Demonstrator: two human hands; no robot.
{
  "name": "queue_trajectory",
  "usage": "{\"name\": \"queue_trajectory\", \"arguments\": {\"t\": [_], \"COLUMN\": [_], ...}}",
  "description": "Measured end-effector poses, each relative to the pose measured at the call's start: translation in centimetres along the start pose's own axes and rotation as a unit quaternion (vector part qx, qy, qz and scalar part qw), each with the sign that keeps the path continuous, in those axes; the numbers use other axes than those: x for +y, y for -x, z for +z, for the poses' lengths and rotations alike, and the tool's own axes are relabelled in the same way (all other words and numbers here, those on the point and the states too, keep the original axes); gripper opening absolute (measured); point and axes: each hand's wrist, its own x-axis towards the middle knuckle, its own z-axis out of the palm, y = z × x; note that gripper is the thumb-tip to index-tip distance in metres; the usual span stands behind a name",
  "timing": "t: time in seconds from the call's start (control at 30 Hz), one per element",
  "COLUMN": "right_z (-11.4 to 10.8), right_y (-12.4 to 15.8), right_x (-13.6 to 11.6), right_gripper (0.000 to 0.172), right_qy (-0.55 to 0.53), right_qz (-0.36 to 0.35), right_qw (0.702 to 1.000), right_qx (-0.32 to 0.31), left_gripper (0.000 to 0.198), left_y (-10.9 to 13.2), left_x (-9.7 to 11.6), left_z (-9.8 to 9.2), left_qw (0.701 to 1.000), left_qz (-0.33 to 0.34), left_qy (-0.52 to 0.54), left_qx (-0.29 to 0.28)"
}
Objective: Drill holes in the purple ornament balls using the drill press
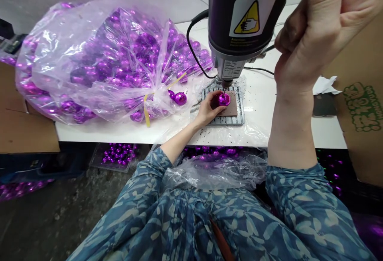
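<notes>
A small drill press (236, 18) with a black housing and a warning label stands over its slotted metal base (239, 119). On the base lies a brown board (231, 109). My left hand (208, 108) holds a shiny purple ball (224, 99) on the board between thumb and fingers, right under the drill bit, which meets the ball's top. My right hand (317, 26) is raised to the right of the drill housing, its fingers curled; what they grip is hidden.
A large clear bag of purple balls (101, 61) fills the table's left side. Two loose joined balls (180, 98) lie beside it. Cardboard boxes (26, 121) flank both sides. A dark phone-like object (324, 104) lies under white tissue. Below is a tray of balls (118, 155).
</notes>
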Motion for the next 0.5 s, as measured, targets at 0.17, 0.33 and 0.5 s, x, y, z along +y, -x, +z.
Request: {"name": "queue_trajectory", "arguments": {"t": [0.17,0.33,0.5], "right_z": [-0.5,-1.7,-3.1], "right_y": [0.7,2.3,3.9], "right_x": [-0.2,0.8,1.8], "right_gripper": [0.047,0.041,0.042], "right_qy": [-0.018,-0.027,0.012], "right_qz": [-0.015,-0.068,-0.101], "right_qw": [1.000,0.997,0.995], "right_qx": [-0.019,-0.013,-0.017], "left_gripper": [0.072,0.071,0.066], "left_y": [0.0,0.1,0.1], "left_x": [0.1,0.1,0.4], "left_z": [-0.1,0.2,0.1], "left_qw": [0.999,1.000,1.000], "left_qz": [0.017,0.012,0.012], "left_qy": [-0.022,-0.003,-0.011], "left_qx": [0.017,0.025,0.014]}}
